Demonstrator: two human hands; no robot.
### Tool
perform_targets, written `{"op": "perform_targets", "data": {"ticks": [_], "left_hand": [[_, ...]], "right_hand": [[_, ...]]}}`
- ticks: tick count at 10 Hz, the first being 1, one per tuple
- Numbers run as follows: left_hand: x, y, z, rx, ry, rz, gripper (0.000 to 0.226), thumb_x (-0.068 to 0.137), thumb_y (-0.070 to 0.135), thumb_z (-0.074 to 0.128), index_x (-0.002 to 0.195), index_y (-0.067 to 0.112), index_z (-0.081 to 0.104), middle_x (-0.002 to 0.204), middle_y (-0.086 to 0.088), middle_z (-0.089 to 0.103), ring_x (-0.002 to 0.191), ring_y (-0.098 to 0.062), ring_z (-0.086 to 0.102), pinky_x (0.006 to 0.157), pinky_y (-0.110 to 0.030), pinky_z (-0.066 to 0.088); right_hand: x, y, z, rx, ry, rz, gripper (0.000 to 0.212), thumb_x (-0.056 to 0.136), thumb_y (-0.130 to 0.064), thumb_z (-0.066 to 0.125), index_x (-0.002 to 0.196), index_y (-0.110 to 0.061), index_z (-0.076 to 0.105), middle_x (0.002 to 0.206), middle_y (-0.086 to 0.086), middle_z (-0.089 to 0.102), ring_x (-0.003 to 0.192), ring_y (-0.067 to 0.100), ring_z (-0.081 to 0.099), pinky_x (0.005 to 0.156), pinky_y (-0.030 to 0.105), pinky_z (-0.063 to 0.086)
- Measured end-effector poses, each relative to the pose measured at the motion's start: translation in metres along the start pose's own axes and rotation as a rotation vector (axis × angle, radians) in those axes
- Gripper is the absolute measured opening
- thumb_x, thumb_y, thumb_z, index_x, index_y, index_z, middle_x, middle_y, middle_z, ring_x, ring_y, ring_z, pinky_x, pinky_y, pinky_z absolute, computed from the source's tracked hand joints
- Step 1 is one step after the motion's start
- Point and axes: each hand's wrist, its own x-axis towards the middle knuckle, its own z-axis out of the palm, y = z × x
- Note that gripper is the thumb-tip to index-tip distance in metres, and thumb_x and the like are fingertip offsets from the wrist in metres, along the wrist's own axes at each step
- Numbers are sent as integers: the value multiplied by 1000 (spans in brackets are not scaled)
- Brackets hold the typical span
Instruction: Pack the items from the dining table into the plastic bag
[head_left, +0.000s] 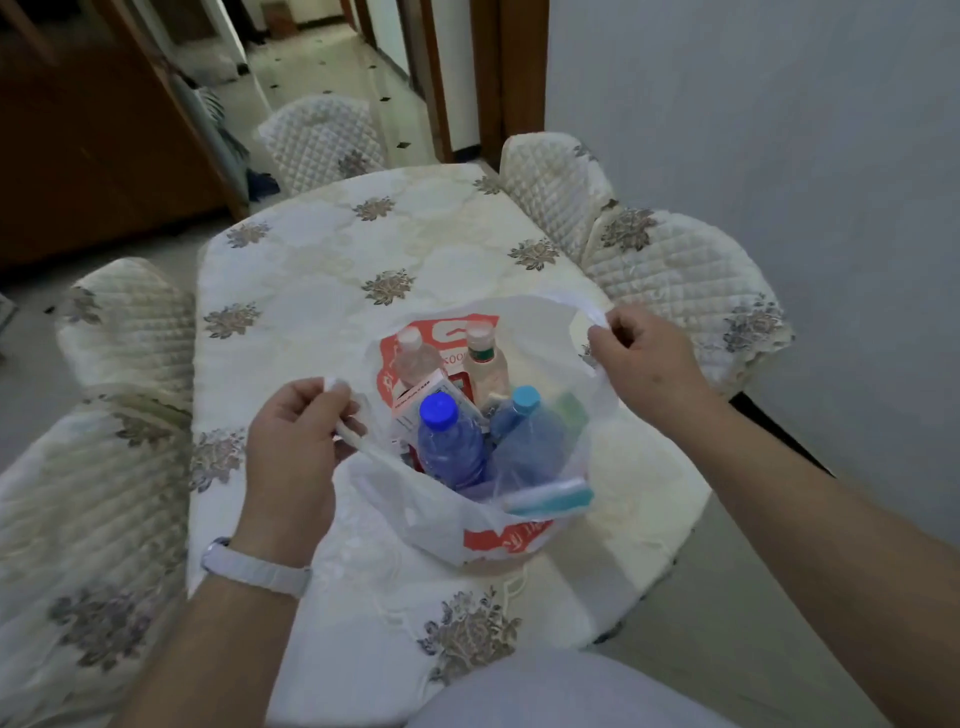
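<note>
A white plastic bag (431, 512) with red print stands open on the dining table (332, 260). My left hand (293, 441) grips its left handle and my right hand (644, 358) grips its right handle, holding the mouth wide. Inside stand a blue-capped water bottle (449, 441), a light-blue-capped bottle (527, 439), two white-capped bottles (415, 353) (485, 364), a small white box (428, 397) and a teal and white tube (550, 496) near the front rim.
The table wears a cream cloth with grey flower motifs. Quilted chairs stand on the left (130, 322), at the far end (322, 140) and on the right (685, 270). A grey wall lies to the right, a wooden door frame at the back.
</note>
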Motion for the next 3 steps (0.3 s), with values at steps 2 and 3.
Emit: {"op": "perform_targets", "data": {"ticks": [2,3], "left_hand": [[-9,-26,-8,190,-247,-14,12,92,8,64,81,14,65,70,-2,69,67,-18,62,60,-28,51],[-10,-32,-20,264,-391,0,11,90,7,66,82,14,66,71,-3,70,65,-16,65,64,-30,53]], "right_hand": [[-48,4,20,-157,-30,102,29,88,-25,56,66,-10,44,58,0,45,57,19,43,53,33,33],[-77,-1,32,-256,-36,143,18,88,-23,56,74,-13,56,70,2,58,69,22,54,63,35,42]]}}
